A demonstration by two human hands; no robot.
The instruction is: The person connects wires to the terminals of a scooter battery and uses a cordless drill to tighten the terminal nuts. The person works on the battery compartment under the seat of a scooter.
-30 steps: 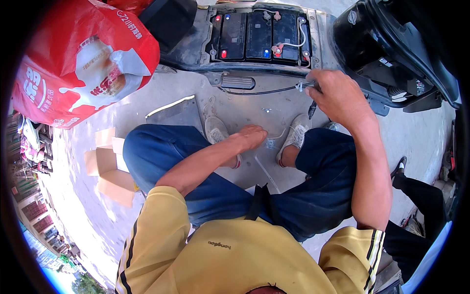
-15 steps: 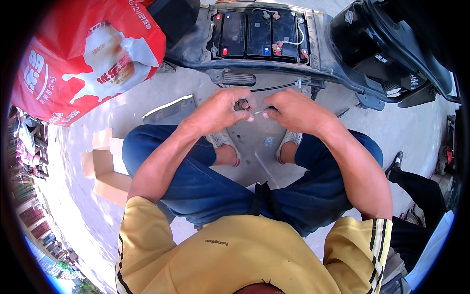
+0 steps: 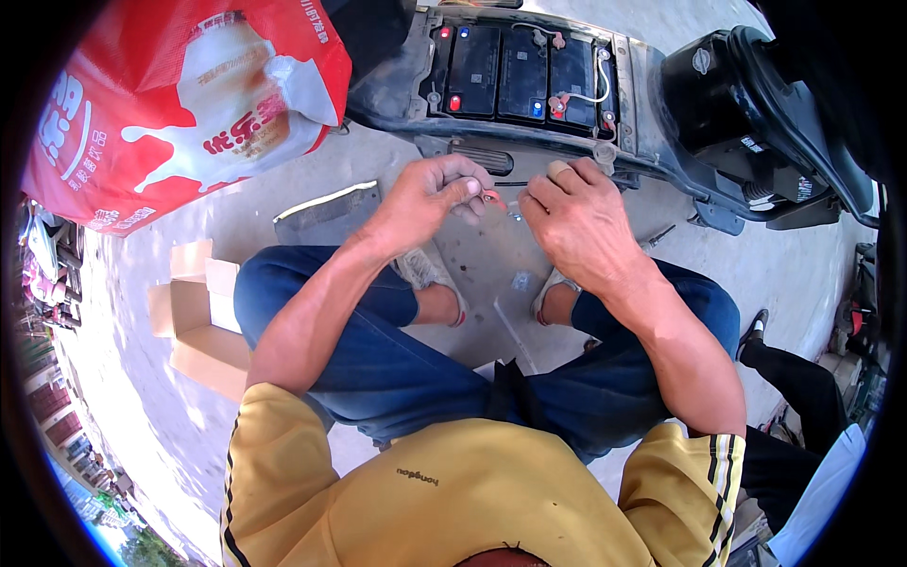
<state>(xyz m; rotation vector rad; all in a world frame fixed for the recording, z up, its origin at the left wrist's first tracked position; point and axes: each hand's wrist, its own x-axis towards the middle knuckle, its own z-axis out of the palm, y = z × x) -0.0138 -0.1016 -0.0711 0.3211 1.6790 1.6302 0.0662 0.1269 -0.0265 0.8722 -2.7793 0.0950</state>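
My left hand (image 3: pixel 435 198) pinches a small red part (image 3: pixel 491 197), possibly a connector, between thumb and fingers. My right hand (image 3: pixel 578 213) is just to its right with fingers curled; what they hold, if anything, is hidden. Both hands are in front of a scooter footboard (image 3: pixel 387 109), whose open bay holds dark batteries (image 3: pixel 470 74) with coloured terminals and short white leads (image 3: pixel 603 80). A black cable and a footpeg (image 3: pixel 482 159) show behind my hands along the lower edge of the frame.
A large red bag (image 3: pixel 179 104) fills the upper left. An open cardboard box (image 3: pixel 203 340) lies left of my knee, a dark mat (image 3: pixel 326 213) nearby. The black scooter body (image 3: pixel 718 113) stands at right. Another person's dark-trousered leg (image 3: pixel 794 378) is at far right.
My left hand has risen from between my knees and now shows the red part. My right hand left the cable by the footboard, moved inward, and has since shifted slightly right, away from the left.
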